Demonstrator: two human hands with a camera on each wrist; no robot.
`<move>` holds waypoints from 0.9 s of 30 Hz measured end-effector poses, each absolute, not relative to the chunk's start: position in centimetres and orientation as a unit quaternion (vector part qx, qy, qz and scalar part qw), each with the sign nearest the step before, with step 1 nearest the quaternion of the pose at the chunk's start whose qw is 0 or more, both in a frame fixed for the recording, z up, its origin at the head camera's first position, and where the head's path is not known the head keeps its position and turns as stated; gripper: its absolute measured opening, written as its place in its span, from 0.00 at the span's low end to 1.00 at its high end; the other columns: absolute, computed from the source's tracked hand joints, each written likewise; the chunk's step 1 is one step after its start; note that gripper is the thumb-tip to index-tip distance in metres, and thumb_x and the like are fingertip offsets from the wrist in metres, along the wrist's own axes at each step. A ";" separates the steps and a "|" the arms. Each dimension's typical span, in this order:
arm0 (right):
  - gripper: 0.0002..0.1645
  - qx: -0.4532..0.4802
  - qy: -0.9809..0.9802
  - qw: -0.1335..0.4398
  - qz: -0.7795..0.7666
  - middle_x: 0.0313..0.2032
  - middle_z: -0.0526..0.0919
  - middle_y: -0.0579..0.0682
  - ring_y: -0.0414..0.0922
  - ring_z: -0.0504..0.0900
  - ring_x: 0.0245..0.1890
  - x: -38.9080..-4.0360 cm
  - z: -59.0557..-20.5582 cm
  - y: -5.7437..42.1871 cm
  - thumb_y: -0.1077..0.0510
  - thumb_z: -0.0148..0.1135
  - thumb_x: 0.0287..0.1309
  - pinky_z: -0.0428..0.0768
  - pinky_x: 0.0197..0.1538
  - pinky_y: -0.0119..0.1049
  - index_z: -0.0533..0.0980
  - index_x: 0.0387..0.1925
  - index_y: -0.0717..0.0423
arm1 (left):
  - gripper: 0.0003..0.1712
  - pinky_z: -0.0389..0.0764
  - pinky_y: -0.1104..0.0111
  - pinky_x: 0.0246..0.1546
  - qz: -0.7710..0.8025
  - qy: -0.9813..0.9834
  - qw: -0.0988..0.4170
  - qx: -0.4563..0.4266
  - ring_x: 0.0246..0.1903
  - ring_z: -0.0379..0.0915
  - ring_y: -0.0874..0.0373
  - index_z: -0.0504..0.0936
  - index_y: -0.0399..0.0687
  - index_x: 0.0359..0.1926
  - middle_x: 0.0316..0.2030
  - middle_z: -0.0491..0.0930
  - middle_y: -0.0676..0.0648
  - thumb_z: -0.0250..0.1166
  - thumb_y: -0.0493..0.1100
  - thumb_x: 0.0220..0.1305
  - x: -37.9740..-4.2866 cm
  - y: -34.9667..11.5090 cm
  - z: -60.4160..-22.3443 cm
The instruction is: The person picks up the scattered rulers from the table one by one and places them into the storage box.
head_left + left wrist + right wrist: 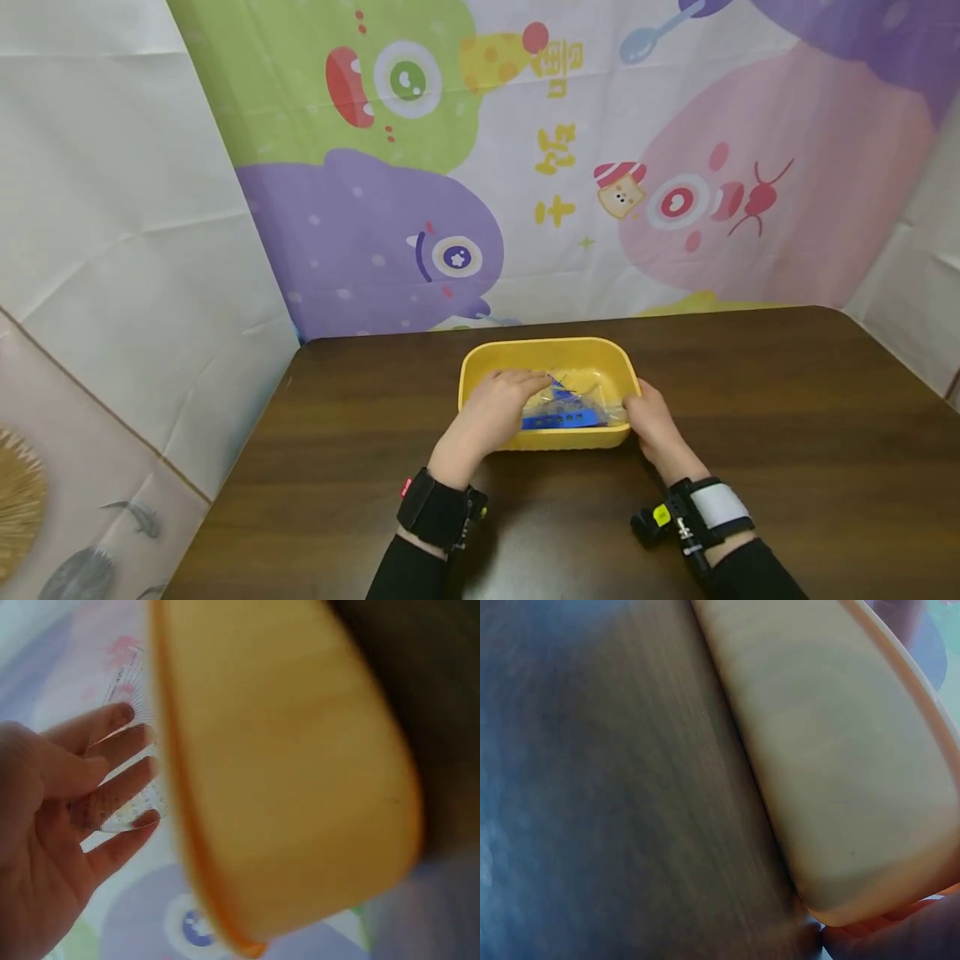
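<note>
A yellow plastic basket (555, 354) stands on the table, with blue perforated pieces (566, 419) and clear plastic items inside. My left hand (501, 407) is over the basket's left part. In the left wrist view that hand holds a clear protractor (124, 802), its thumb in front and its fingers showing through from behind. My right hand (656, 421) grips the right end of the basket at the rim. In the right wrist view only part of that hand (900, 937) shows, below the basket's wall (840, 772).
The brown wooden table (360, 400) extends around the basket. Behind its far edge hangs a cartoon-printed cloth (420, 233), and white cloth (135, 208) covers the left side. Each wrist wears a black strap with a small camera.
</note>
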State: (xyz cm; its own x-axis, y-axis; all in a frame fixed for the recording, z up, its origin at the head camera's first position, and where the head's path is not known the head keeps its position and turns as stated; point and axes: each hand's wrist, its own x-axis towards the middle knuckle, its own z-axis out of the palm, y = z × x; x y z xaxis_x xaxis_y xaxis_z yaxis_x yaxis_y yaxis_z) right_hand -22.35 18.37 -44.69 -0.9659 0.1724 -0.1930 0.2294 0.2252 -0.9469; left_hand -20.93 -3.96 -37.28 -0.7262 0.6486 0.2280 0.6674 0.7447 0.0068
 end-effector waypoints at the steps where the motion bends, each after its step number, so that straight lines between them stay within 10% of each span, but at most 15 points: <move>1: 0.32 0.129 0.782 0.026 -0.609 0.50 0.66 0.63 0.52 0.67 0.43 -22.4 -44.7 18.4 0.68 0.35 0.54 0.70 0.39 0.33 0.54 0.63 0.70 | 0.25 0.69 0.61 0.53 -0.035 -0.928 0.106 -0.355 0.55 0.70 0.58 0.75 0.54 0.57 0.54 0.75 0.53 0.54 0.31 0.60 -21.2 -4.0 -37.7; 17: 0.31 0.123 0.781 0.027 -0.612 0.49 0.66 0.63 0.51 0.68 0.42 -22.5 -44.3 18.5 0.68 0.35 0.54 0.69 0.36 0.32 0.54 0.63 0.71 | 0.27 0.60 0.57 0.60 -0.008 -0.944 -0.012 -0.331 0.60 0.63 0.59 0.72 0.56 0.59 0.59 0.69 0.54 0.50 0.33 0.59 -21.7 -3.5 -39.7; 27: 0.37 0.104 0.814 -0.019 -0.572 0.64 0.54 0.67 0.58 0.59 0.62 -22.2 -44.1 18.8 0.49 0.40 0.67 0.61 0.61 0.50 0.44 0.68 0.66 | 0.26 0.52 0.54 0.64 -0.045 -0.954 -0.004 -0.296 0.64 0.56 0.55 0.61 0.56 0.67 0.64 0.62 0.52 0.46 0.47 0.68 -21.6 -3.4 -39.1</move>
State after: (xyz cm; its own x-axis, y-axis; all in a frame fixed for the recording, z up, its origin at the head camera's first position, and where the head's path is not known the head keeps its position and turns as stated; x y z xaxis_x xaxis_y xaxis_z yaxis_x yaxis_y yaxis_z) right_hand -22.17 18.81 -44.08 -0.9775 0.1915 -0.0881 0.1477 0.3244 -0.9343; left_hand -21.62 -3.39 -39.12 -0.8243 0.5658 0.0193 0.5651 0.8203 0.0884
